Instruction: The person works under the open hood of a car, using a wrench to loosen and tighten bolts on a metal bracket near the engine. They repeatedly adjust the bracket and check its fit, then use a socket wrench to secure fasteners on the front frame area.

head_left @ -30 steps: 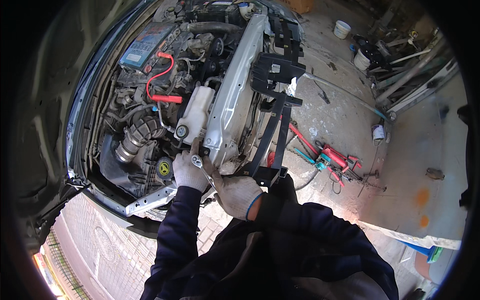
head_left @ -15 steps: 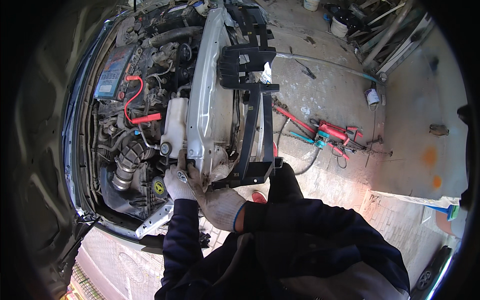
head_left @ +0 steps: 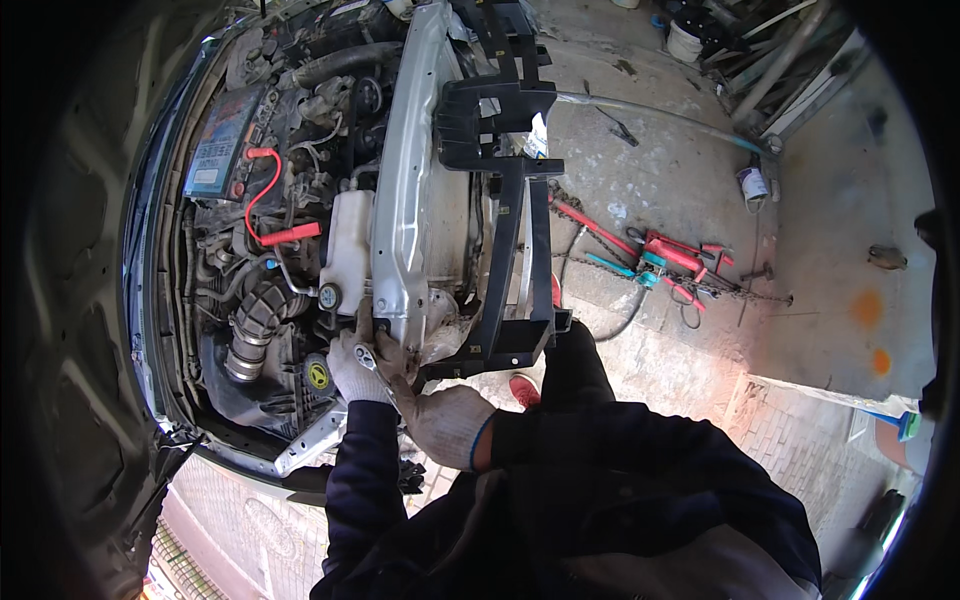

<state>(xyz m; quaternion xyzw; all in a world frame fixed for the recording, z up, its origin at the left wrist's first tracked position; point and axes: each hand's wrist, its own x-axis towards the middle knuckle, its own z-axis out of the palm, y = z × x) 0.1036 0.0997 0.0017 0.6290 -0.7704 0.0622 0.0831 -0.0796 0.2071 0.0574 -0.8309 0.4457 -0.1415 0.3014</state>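
In a white knitted glove, my left hand [head_left: 352,372] is closed about the head of a ratchet wrench [head_left: 366,356], one finger reaching up beside the silver crossbeam [head_left: 400,230]. My right hand [head_left: 446,426], gloved too, grips the ratchet's handle just to the right. Both hands work at the near end of the crossbeam; whatever the ratchet turns is hidden beneath them. Close by on the left are a white plastic reservoir [head_left: 349,240] with a dark cap [head_left: 330,296] and a black cap with a yellow mark [head_left: 317,375].
A black plastic front frame [head_left: 508,250] runs along the crossbeam's right side. A battery [head_left: 220,142] with a red-handled cable [head_left: 291,235] sits in the engine bay. Red pulling gear [head_left: 675,254] with chains lies on the floor, and a pole [head_left: 650,120] stretches behind it.
My right hand has shifted slightly nearer with the ratchet handle. My left hand stays at the ratchet head. The whole view has moved a little.
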